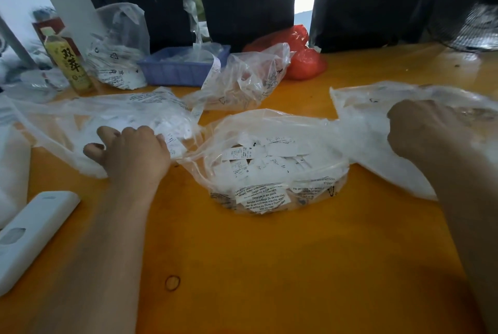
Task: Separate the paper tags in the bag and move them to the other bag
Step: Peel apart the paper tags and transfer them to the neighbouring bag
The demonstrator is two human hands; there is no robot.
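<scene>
A: Looking at the paper tags (265, 157) first. We see them heaped loose in the open middle bag (272, 193) on the orange tabletop (283, 266), between the two arms.

B: Agreed. We'd judge them light, thin, floppy, and clingy in a stack, so pinch a few at their edges and fan them apart.

A: Left hand (132, 153): fingers curled down on the left bag (89, 121). We can't tell whether its grip pinches plastic or a tag; it rests on the film just beside the white slips showing through.

B: Right hand (425, 131) is blurred, fisted against the right bag (390, 129). We read it as bunching the film, but can't tell for sure.

A: Bags are soft, slippery film with no stiffness. We'd take hold at the rim of the mouth and keep it spread.

B: Risk: tags are light enough to spill or stick to the plastic.
</scene>
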